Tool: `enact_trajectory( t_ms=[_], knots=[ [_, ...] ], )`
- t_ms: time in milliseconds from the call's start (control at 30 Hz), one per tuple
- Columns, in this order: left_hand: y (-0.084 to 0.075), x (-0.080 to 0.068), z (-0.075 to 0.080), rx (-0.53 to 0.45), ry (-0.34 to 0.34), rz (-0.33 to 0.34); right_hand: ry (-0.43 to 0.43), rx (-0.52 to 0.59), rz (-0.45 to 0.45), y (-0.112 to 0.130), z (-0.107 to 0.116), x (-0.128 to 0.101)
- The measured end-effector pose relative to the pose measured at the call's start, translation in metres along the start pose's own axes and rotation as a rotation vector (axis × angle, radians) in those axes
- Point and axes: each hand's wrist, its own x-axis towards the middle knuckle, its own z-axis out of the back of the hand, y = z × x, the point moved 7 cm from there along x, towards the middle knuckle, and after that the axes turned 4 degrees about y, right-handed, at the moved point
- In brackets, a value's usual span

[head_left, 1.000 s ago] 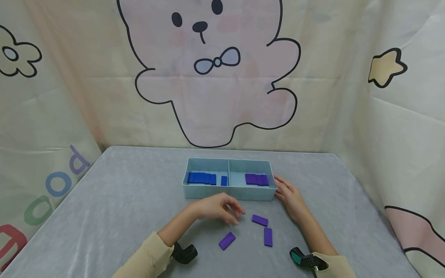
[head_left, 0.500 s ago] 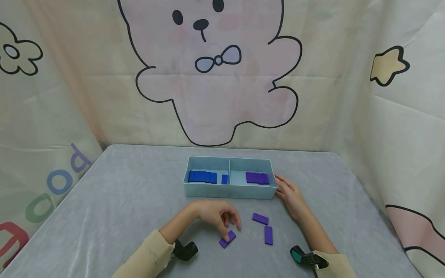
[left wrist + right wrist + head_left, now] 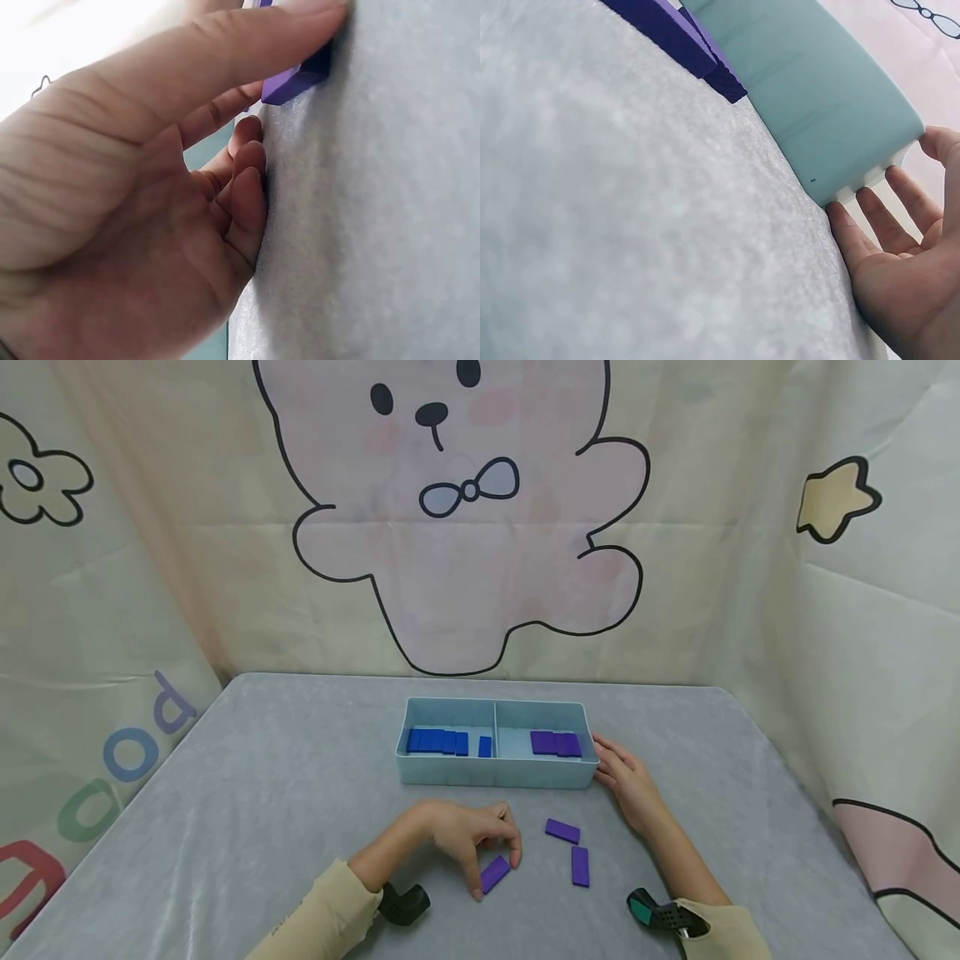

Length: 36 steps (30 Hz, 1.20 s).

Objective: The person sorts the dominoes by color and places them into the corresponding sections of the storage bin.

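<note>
My left hand (image 3: 468,837) pinches a purple rectangular block (image 3: 495,874) between thumb and forefinger, low over the tabletop. In the left wrist view the thumb covers part of that purple block (image 3: 285,86), and the other fingers curl beside it. Straight fingers of my right hand (image 3: 632,789) touch the right end of a light blue two-compartment box (image 3: 495,772). The right wrist view has these fingertips against the box's end wall (image 3: 832,127). More purple blocks (image 3: 555,744) lie flat in the right compartment, and blue blocks (image 3: 431,741) in the left one.
Two loose purple blocks, one slanted (image 3: 562,831) and one lengthwise (image 3: 580,867), lie on the grey cloth-covered table (image 3: 300,760) between my hands. A printed curtain (image 3: 675,568) hangs behind and at both sides.
My left hand has come down from near the box toward the nearest loose purple block, and its thumb and forefinger have closed on the ends. The right hand has stayed at the box.
</note>
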Motion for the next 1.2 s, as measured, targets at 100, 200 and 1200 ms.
enact_trajectory(
  t_ms=[100, 200, 1200],
  knots=[
    [0.001, 0.001, 0.002, 0.0, -0.03, -0.001, -0.003, 0.003, 0.005, 0.0, 0.0, 0.0],
    [0.003, 0.001, 0.004, 0.018, -0.066, -0.004, -0.001, 0.002, 0.006, 0.0, 0.0, 0.0],
    [0.001, -0.003, 0.023, -0.243, -0.311, -0.114, -0.001, 0.006, -0.004, 0.001, -0.002, -0.001]
  ],
)
